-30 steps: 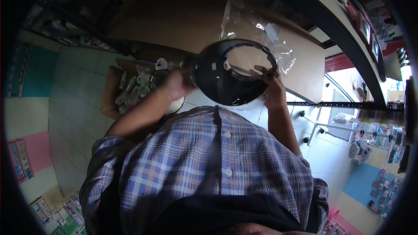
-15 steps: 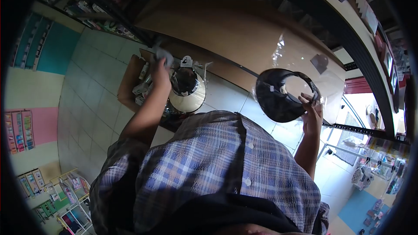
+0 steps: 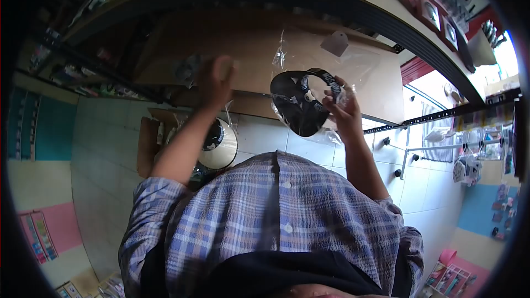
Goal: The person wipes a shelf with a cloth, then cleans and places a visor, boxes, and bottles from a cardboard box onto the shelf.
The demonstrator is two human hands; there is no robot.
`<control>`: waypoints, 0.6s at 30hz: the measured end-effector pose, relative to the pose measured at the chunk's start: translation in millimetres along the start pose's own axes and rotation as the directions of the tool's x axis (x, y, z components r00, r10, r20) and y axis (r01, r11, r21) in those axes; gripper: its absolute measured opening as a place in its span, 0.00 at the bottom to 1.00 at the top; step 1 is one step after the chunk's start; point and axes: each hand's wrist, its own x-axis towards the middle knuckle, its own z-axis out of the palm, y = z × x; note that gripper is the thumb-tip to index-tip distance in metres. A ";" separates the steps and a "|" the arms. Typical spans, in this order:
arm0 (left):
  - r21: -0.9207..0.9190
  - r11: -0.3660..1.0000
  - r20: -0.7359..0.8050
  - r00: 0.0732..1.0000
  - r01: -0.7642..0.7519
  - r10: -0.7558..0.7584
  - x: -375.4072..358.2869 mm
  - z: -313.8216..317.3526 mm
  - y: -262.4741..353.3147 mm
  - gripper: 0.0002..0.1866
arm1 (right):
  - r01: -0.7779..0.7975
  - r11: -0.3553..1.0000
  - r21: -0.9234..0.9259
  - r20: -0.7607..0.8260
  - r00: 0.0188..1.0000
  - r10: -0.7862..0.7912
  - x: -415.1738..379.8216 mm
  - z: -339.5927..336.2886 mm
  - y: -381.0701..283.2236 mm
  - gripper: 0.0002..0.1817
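My right hand (image 3: 343,111) grips a black sun visor (image 3: 301,105) wrapped in a clear plastic bag (image 3: 353,60) with a grey hang tag, held up in front of the brown counter face. My left hand (image 3: 216,80) is raised to the left of it, blurred, with the fingers closed; whether it holds anything is unclear. Below my left forearm a cream-and-black visor (image 3: 220,144) in plastic lies on the stock at floor level.
A cardboard box (image 3: 147,146) with packaged goods stands on the tiled floor by the counter. A shelf edge (image 3: 342,5) curves overhead. A black slotted rail (image 3: 441,116) and white rack legs (image 3: 406,157) are at the right, with hanging goods beyond.
My left hand has risen from the box on the floor up to counter height. My right hand has brought the bagged black visor back towards the middle and tilted it.
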 end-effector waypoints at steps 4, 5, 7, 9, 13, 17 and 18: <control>-0.641 0.723 0.405 0.914 0.256 0.036 -36.0 26.8 136.5 0.38 | 0.117 0.988 -0.101 0.081 0.991 -0.109 -20.4 34.4 0.7 0.40; -0.708 0.670 0.387 0.916 0.221 0.107 -41.3 31.6 149.1 0.41 | 0.098 0.995 -0.033 0.130 0.987 -0.093 -27.8 44.2 -5.2 0.43; -0.751 0.631 0.351 0.927 0.194 0.133 -41.8 29.0 169.6 0.42 | 0.065 0.998 -0.014 0.263 0.963 -0.059 -38.9 47.9 -17.0 0.49; -0.789 0.591 0.317 0.936 0.169 0.155 -38.3 31.4 172.7 0.43 | 0.218 0.925 -0.311 0.332 0.937 -0.110 -48.8 46.4 -44.8 0.48; -0.824 0.321 0.525 0.842 0.466 0.126 -23.1 21.8 139.2 0.37 | 0.171 0.982 -0.084 0.312 0.940 -0.137 -40.7 14.9 -55.3 0.40; -0.751 0.182 0.661 0.728 0.635 0.184 -13.5 12.9 109.4 0.34 | 0.022 0.931 -0.364 -0.268 0.955 -0.128 -11.9 -28.3 -9.5 0.35; -0.695 0.033 0.705 0.673 0.718 0.224 -12.9 9.3 104.9 0.33 | -0.086 0.983 -0.165 -0.240 0.970 0.045 -11.1 -36.1 4.6 0.35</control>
